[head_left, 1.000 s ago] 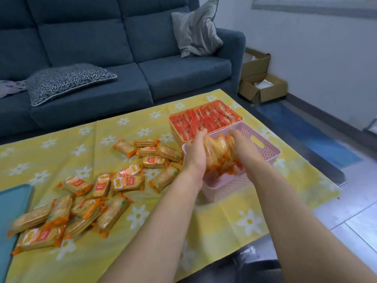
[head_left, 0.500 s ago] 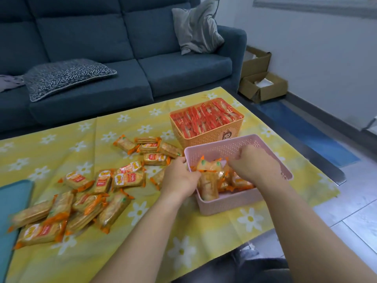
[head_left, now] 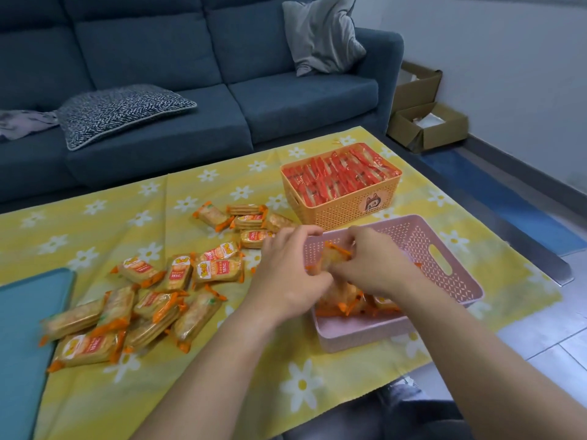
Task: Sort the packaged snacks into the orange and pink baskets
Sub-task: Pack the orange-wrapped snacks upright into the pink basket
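Hands have dropped into the pink basket (head_left: 444, 242): a second ago they held a bundle of packets raised above it, and now the bundle sits low against the basket's near-left corner. That reads as a batch delivered, with the arranging part of the step under way.

The left hand (head_left: 290, 268) curls over the basket's left rim, fingers bent around the orange-trimmed packets (head_left: 333, 265). The right hand (head_left: 371, 265) is inside the basket, fingers pinched closed on the same packets from the other side. The two hands nearly touch, with the packets between and partly beneath them; more packets lie under the right wrist along the basket's near wall. Motion blur hides how many are gripped.

The orange basket (head_left: 349, 208) stands just behind the pink one, near the far right corner of the yellow cloth (head_left: 254, 392), already packed full of red packets. Loose snacks (head_left: 143, 300) are scattered across the middle and left of the cloth, well apart from the hands, so a good share of sorting seems left.
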`<state>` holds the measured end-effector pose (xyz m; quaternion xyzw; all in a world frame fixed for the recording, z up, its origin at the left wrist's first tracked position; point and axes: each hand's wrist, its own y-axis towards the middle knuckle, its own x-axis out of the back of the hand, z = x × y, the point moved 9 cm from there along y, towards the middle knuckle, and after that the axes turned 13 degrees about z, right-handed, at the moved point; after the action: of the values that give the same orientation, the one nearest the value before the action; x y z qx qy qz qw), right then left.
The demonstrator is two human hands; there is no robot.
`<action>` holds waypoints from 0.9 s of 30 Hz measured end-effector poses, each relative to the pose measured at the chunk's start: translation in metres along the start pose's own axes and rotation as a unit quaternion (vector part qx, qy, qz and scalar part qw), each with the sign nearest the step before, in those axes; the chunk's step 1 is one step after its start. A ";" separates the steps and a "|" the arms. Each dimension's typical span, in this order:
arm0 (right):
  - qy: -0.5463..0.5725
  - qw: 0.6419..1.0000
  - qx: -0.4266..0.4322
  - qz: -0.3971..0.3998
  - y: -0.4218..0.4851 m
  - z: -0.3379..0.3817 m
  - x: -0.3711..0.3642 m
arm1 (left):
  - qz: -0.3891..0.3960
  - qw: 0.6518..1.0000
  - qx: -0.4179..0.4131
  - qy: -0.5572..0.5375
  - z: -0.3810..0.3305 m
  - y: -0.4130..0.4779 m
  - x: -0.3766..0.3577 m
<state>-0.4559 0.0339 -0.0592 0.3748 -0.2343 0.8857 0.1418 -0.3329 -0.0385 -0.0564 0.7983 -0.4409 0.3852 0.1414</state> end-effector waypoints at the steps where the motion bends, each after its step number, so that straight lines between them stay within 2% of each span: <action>1: 0.074 0.997 0.008 -0.003 0.000 -0.001 0.003 | 0.022 1.000 -0.013 0.004 -0.003 0.002 -0.004; 2: 0.151 0.988 0.016 0.014 0.002 -0.002 0.001 | 0.036 0.999 -0.022 0.008 -0.004 0.005 -0.009; 4: 0.274 0.960 0.023 0.058 0.005 -0.003 -0.004 | 0.015 0.999 -0.036 0.009 -0.001 0.009 -0.008; 6: 0.294 0.955 0.017 0.025 0.009 -0.010 0.002 | -0.052 0.998 -0.022 -0.042 0.007 0.010 0.007; 8: 0.137 0.989 0.011 -0.049 0.016 -0.018 0.012 | -0.110 0.987 0.016 -0.117 0.018 0.009 0.023; 10: -0.031 0.999 0.032 -0.026 0.022 -0.011 -0.005 | -0.142 0.972 0.040 -0.184 0.026 0.007 0.029; 12: -0.149 0.986 0.045 0.060 0.027 -0.006 -0.037 | -0.156 0.966 0.046 -0.202 0.026 0.005 0.031; 14: -0.260 0.959 0.020 0.112 0.028 -0.011 -0.057 | -0.159 0.965 0.043 -0.202 0.024 0.004 0.032; 19: -0.366 0.923 -0.026 0.116 0.015 -0.014 -0.042 | -0.143 0.971 0.035 -0.190 0.023 0.007 0.028; 22: -0.312 0.942 -0.033 0.115 0.014 -0.019 -0.027 | -0.117 0.980 0.024 -0.156 0.021 0.011 0.023; 25: -0.153 0.986 -0.018 0.070 0.018 -0.022 -0.007 | -0.085 0.994 0.016 -0.070 0.020 0.018 0.016; 27: -0.022 0.998 -0.018 0.060 0.020 -0.026 0.001 | -0.056 0.998 0.025 0.007 0.020 0.022 0.009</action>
<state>-0.4810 0.0310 -0.0803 0.3769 -0.2755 0.8797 0.0899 -0.3382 -0.0675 -0.0656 0.8225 -0.3846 0.3927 0.1462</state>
